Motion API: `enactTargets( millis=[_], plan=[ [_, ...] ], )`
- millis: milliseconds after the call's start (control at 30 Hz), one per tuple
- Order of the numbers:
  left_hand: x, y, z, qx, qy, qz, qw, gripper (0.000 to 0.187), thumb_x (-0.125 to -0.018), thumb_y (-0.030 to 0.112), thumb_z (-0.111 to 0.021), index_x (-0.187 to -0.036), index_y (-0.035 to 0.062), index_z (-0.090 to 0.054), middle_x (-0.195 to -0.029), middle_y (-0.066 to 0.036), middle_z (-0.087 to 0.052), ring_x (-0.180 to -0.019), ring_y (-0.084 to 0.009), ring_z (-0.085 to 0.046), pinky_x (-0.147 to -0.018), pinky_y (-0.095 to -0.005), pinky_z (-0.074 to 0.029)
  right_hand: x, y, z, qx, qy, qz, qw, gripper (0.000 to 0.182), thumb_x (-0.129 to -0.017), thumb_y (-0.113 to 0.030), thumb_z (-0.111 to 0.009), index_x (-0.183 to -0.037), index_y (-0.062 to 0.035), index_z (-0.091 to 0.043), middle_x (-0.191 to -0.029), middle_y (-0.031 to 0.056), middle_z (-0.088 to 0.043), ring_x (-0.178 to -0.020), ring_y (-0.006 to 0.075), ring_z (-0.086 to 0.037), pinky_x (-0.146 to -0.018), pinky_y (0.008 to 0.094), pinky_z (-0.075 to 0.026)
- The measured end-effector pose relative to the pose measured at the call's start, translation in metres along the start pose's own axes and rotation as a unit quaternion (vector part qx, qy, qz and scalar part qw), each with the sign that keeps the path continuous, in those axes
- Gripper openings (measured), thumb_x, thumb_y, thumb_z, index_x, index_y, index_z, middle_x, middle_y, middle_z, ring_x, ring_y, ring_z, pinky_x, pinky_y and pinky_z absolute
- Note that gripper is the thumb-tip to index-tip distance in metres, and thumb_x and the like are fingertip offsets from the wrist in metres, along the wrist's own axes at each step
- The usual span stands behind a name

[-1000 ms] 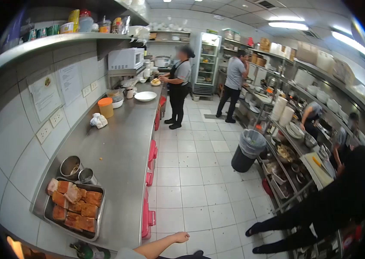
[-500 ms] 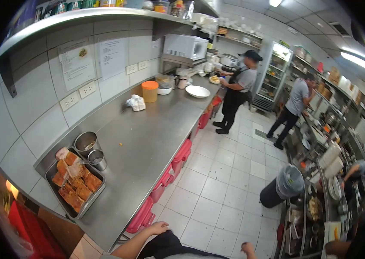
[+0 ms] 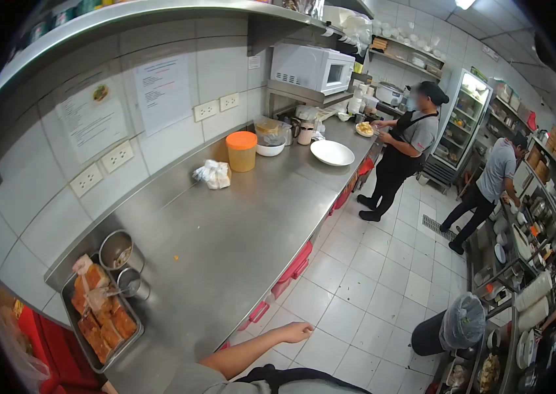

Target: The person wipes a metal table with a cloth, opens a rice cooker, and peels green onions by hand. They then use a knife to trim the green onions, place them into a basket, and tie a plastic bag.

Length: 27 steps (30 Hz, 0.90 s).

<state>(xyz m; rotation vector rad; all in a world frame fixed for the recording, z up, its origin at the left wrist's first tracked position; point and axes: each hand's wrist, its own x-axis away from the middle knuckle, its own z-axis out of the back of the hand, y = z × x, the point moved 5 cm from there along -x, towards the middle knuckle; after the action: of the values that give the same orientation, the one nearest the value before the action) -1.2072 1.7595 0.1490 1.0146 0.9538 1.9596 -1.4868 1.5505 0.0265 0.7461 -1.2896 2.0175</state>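
Note:
My left hand (image 3: 295,331) hangs over the floor tiles just off the front edge of the steel counter (image 3: 238,226). Its fingers are loosely bent and apart, and nothing shows in them. My right hand is out of view. At the counter's near left corner, a metal tray (image 3: 134,336) bears several browned slabs of meat (image 3: 102,315). Two steel containers stand beside it: a larger one (image 3: 115,248) with some food inside and a smaller one (image 3: 134,284). A crumpled white bag (image 3: 213,175) lies farther along, next to an orange-lidded tub (image 3: 242,152).
A white plate (image 3: 332,153) rests on the counter's far part, below a microwave (image 3: 312,67). One co-worker (image 3: 409,151) stands at the counter's end; another (image 3: 491,187) faces the right-hand shelves. A lined black bin (image 3: 430,333) stands on the floor. Red containers (image 3: 282,287) sit under the counter.
The view has swung left and closer to the counter. My left hand has moved forward and right along the counter edge. My right hand has left the view.

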Motion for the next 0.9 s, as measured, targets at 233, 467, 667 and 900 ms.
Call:
enactTargets(
  millis=[233,467,667,900],
  plan=[
    [-0.128,0.006,0.039,0.015,-0.014,-0.005,1.000,0.042,-0.088,0.027,-0.050,-0.121,0.0004,-0.048,-0.110,-0.016,-0.058,-0.101,-0.0226,-0.056,-0.088,-0.0325,-0.043,-0.072,0.028,0.105,-0.037,0.063,-0.086,0.994,0.022,-0.080,-0.015,-0.051,-0.095,-0.0031,-0.061,-0.082,0.0137,-0.065,-0.067,0.0229,-0.065,-0.058,0.0345,-0.051],
    [-0.199,0.013,0.105,0.149,0.061,0.072,0.984,0.042,-0.087,0.028,-0.053,-0.118,0.0000,-0.051,-0.099,-0.011,-0.061,-0.084,-0.0165,-0.059,-0.074,-0.0300,-0.047,-0.209,0.083,0.246,0.028,0.110,-0.024,0.993,0.020,-0.079,-0.017,-0.052,-0.089,-0.0039,-0.064,-0.079,0.0138,-0.065,-0.068,0.0228,-0.065,-0.061,0.0364,-0.052],
    [-0.257,0.048,0.157,0.296,0.126,0.148,0.935,0.043,-0.088,0.029,-0.053,-0.122,0.0035,-0.047,-0.106,-0.008,-0.058,-0.091,-0.0157,-0.058,-0.075,-0.0281,-0.044,-0.325,-0.119,0.413,0.100,0.153,0.105,0.978,0.021,-0.079,-0.010,-0.050,-0.092,0.0004,-0.063,-0.075,0.0144,-0.065,-0.064,0.0207,-0.065,-0.062,0.0315,-0.052],
    [-0.404,0.027,0.223,0.236,0.095,0.133,0.958,0.041,-0.089,0.029,-0.053,-0.121,0.0031,-0.048,-0.104,-0.008,-0.059,-0.092,-0.0158,-0.059,-0.077,-0.0268,-0.044,-0.409,-0.224,0.474,0.025,0.157,0.195,0.968,0.026,-0.078,-0.010,-0.052,-0.099,0.0021,-0.060,-0.079,0.0127,-0.066,-0.065,0.0189,-0.065,-0.061,0.0315,-0.051]
  ],
)
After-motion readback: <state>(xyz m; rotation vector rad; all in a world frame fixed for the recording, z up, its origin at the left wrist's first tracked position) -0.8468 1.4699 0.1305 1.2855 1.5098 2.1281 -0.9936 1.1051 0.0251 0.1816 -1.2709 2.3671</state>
